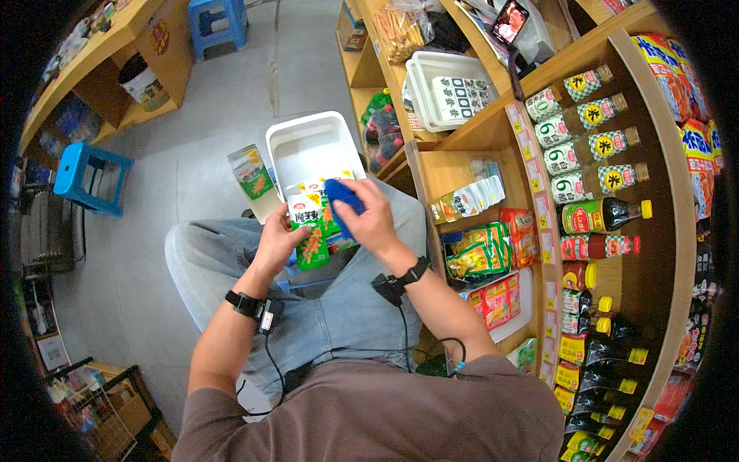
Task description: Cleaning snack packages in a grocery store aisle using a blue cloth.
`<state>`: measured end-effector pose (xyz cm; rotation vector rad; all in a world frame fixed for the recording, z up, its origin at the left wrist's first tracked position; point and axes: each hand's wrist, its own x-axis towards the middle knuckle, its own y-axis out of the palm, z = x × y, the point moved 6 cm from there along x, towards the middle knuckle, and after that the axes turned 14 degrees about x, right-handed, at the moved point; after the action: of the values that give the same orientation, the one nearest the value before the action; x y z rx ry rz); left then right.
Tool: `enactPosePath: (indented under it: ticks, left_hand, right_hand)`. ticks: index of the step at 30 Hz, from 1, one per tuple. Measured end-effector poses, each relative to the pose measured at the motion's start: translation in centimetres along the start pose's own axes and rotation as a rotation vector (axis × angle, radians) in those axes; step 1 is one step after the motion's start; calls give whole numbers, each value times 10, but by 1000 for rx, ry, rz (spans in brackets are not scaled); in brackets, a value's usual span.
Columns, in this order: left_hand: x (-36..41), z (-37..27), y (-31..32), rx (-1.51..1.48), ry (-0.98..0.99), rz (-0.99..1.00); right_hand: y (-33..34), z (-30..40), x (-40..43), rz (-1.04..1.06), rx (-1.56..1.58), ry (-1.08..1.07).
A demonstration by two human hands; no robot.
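My left hand (273, 241) grips a green and white snack packet (312, 247) by its left edge, above my lap. My right hand (374, 222) is closed on a dark blue cloth (343, 199), just right of that packet. Behind the cloth, more packets of the same kind lie at the near end of a white plastic bin (312, 144); my hands hide part of them. Another green packet (254, 179) stands to the left of the bin, at a pale container (267, 208).
Blue plastic stools (92, 179) stand on the grey floor (225, 115). At my right, wooden shelves hold a row of packets (470, 199), a white tray (528, 306) of red packets and several sauce bottles (606, 219). Higher up are a white basin (427, 110) and a lit phone (510, 22).
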<state>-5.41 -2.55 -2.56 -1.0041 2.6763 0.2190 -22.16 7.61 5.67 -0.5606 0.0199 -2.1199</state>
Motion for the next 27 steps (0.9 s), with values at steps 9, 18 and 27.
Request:
enactPosePath:
  ticks: [9, 18, 27]
  left_hand:
    - [-6, -18, 4, 211, 60, -60]
    - [1, 6, 6, 59, 55, 70]
    - [-7, -6, 13, -24, -23, 163]
  right_hand:
    - [67, 31, -1, 256, -195, -118]
    - [55, 22, -2, 240, -269, -135]
    - [33, 2, 3, 155, -326, -63]
